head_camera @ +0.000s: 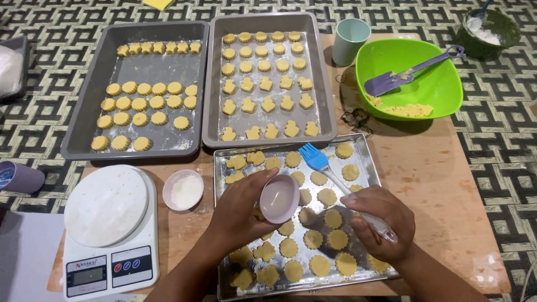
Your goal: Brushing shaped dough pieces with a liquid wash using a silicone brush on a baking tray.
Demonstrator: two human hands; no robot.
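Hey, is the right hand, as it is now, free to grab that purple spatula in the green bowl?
Probably not right away: the right hand is closed around a blue-bristled pastry brush. The purple spatula lies uncovered in the green bowl, with nothing standing between, so only the full grip hinders it.

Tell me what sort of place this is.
Probably a home baking spot set up low on a patterned floor mat. Grey baking trays hold cut-out yellow cookie dough, a white kitchen scale sits nearby, and the right hand holds a blue silicone pastry brush.
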